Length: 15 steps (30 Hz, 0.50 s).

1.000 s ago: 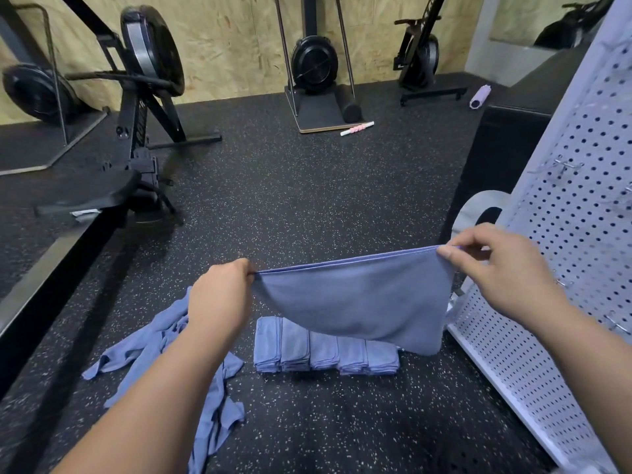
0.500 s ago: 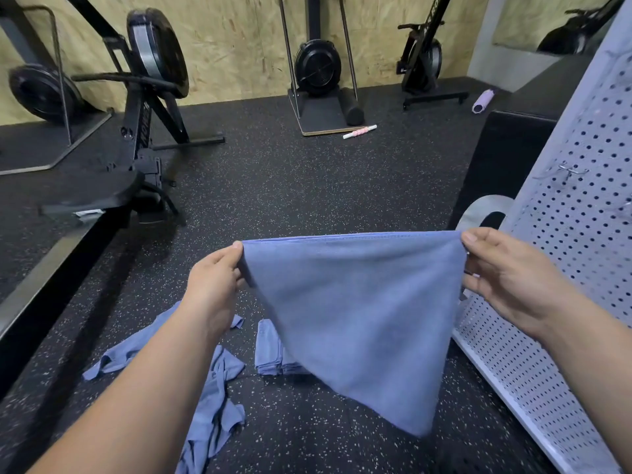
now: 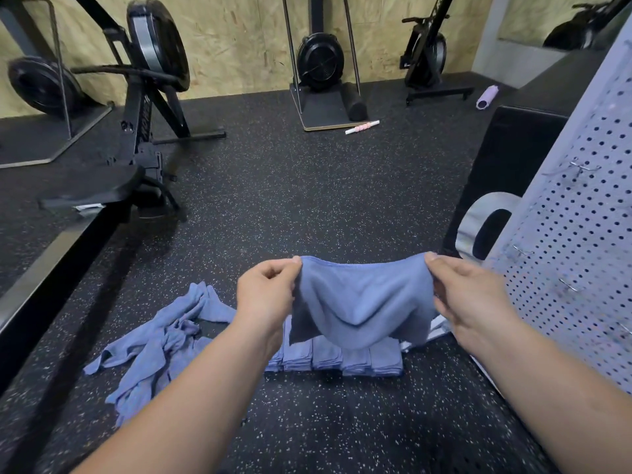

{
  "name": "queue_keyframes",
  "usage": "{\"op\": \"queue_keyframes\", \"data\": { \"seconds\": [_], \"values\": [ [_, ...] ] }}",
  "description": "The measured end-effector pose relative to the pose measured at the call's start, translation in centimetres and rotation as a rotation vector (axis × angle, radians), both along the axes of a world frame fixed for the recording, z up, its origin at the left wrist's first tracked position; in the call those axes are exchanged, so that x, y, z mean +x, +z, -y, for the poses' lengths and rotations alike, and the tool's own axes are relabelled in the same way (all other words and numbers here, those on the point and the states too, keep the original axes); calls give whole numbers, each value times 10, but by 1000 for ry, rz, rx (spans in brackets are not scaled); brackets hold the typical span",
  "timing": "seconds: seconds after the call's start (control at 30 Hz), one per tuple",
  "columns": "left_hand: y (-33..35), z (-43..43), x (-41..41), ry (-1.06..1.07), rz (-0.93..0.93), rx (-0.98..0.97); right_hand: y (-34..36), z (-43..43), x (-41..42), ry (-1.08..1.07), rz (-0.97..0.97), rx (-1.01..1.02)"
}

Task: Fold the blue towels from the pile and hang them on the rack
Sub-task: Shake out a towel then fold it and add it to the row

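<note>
Pinching one blue towel [image 3: 362, 299] by its top corners, my left grip [image 3: 265, 295] and right grip [image 3: 468, 295] are each closed on a corner with thumb and fingers, low in the middle of the frame. The top edge of the towel sags between them and the cloth droops in a soft fold. Its lower edge hangs over the row of folded towels [image 3: 355, 359] on the floor [image 3: 307, 206], though I cannot tell whether it touches them.

I count five folded bundles in that row, side by side; the leftmost is partly hidden behind my left wrist. To the lower left lies one loose pile [image 3: 160, 340] of crumpled blue towels. I cannot count how many are in it.

One white perforated rack [image 3: 581, 251] leans along the right edge of the frame, just beside my right grip, with a few metal hooks on its face. A black box [image 3: 513, 148] stands behind it. One rowing machine [image 3: 147, 107] fills the upper left. Bare speckled floor runs through the middle between them.
</note>
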<state>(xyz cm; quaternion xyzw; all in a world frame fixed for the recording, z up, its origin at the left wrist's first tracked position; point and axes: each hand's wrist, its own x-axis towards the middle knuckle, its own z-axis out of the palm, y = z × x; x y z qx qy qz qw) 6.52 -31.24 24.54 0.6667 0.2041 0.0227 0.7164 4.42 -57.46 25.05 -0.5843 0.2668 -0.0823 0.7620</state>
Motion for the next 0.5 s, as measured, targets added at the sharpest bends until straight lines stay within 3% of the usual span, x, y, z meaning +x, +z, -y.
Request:
{"op": "queue_keyframes", "data": {
  "seconds": [0.23,0.5],
  "values": [
    [7,38,-25,-204,18,-44,0,-39,-13,225,70,-205],
    [5,48,-32,-261,44,11,-3,-58,-15,344,144,-469]
  ]
}}
